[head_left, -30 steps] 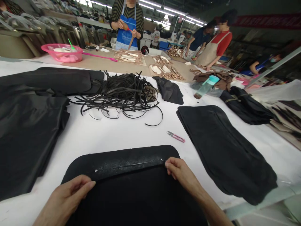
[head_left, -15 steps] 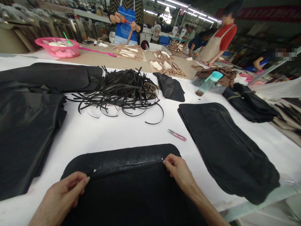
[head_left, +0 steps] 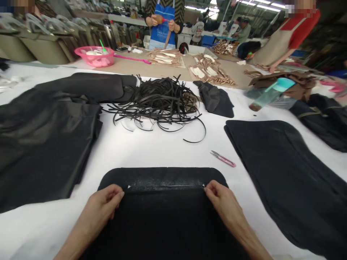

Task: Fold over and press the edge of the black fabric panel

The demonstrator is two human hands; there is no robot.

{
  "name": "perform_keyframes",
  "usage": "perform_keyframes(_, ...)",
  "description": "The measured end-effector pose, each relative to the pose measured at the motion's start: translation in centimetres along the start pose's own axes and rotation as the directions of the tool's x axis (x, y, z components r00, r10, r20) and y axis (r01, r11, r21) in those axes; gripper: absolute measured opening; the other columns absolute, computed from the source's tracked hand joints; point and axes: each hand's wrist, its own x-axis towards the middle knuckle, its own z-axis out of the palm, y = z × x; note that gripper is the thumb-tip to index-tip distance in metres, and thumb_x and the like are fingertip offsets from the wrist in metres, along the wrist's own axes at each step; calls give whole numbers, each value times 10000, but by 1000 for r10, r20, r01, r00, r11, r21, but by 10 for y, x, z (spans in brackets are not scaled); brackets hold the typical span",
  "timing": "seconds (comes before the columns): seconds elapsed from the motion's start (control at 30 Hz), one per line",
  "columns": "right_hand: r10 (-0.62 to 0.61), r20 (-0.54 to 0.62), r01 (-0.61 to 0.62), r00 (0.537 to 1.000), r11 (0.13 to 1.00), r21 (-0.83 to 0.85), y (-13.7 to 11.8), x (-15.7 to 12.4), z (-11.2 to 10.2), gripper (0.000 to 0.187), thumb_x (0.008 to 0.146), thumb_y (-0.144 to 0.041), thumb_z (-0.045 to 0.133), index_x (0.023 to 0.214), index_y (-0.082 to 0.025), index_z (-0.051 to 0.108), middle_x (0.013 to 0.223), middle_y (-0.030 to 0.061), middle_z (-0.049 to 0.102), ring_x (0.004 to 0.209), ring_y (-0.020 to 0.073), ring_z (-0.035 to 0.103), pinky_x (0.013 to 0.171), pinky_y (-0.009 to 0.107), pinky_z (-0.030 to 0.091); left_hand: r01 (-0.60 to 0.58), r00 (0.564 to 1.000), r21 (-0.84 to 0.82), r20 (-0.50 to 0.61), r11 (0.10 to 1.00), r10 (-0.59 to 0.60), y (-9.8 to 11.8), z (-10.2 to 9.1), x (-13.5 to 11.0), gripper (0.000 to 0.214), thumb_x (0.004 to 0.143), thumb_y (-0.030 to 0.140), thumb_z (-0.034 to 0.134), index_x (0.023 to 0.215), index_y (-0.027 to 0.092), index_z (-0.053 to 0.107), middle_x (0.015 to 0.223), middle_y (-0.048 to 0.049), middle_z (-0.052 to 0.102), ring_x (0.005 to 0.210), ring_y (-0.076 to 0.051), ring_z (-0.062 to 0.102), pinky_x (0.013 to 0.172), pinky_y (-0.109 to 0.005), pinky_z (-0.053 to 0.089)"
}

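A black panel (head_left: 168, 172) with rounded top corners lies before me on the white table. Over its lower part is a dark sheet of black fabric (head_left: 168, 224), its upper edge running straight across between my hands. Above that edge shows a shiny, whitish-smeared band with a thin slit, and a small white triangle sits at either end. My left hand (head_left: 101, 204) pinches the fabric at its upper left corner. Thumb and fingers of my right hand (head_left: 223, 198) close on the opposite corner, beside the right triangle.
Pink-handled thread snips (head_left: 223, 159) lie ahead to the right, near a stack of black panels (head_left: 282, 173). A tangle of black strips (head_left: 162, 99) sits beyond, with folded black material (head_left: 48, 144) leftward. Further off are a bottle (head_left: 271, 94), a pink basin (head_left: 94, 57) and co-workers.
The view has turned left, so surrounding things sit further right. The panel now lies straighter in view, its top edge nearly level. Both hands keep their pinch at the fabric's corners.
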Motion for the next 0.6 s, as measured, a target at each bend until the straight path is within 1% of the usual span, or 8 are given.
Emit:
perform_keyframes(0.13, -16, 48, 16, 999, 1000, -16, 11, 6, 3, 279, 806, -444, 393, 639, -227, 449, 507, -36, 443, 496, 141, 431, 474, 257, 271, -31, 998, -4, -46, 1000, 31, -6, 1, 0, 235, 761, 418, 457, 692, 199, 507, 502, 67, 442, 389, -92, 435, 352, -180, 303)
perform_keyframes(0.27, -16, 113, 21, 993, 999, -43, 19, 11, 6, 316, 817, -490, 349, 684, -232, 475, 528, -36, 452, 511, 145, 448, 490, 257, 297, -41, 994, -12, -97, 999, 40, -11, 4, 1, 209, 778, 376, 462, 679, 198, 506, 463, 78, 428, 368, -84, 420, 350, -172, 284)
perform_keyframes(0.47, -14, 121, 20, 993, 999, -44, 21, 11, 5, 350, 778, -550, 336, 697, -239, 473, 570, -22, 507, 544, 162, 482, 510, 266, 327, -50, 995, -36, -88, 998, 47, -5, 4, 1, 195, 769, 347, 462, 655, 191, 494, 477, 68, 466, 355, -85, 435, 347, -181, 277)
perform_keyframes(0.6, -10, 146, 20, 989, 998, -66, 27, 14, 6, 374, 780, -572, 303, 713, -244, 470, 588, -26, 505, 567, 163, 485, 532, 270, 336, -51, 995, -37, -90, 998, 48, -4, 3, 4, 192, 761, 338, 464, 643, 189, 498, 469, 69, 468, 337, -85, 426, 345, -189, 277)
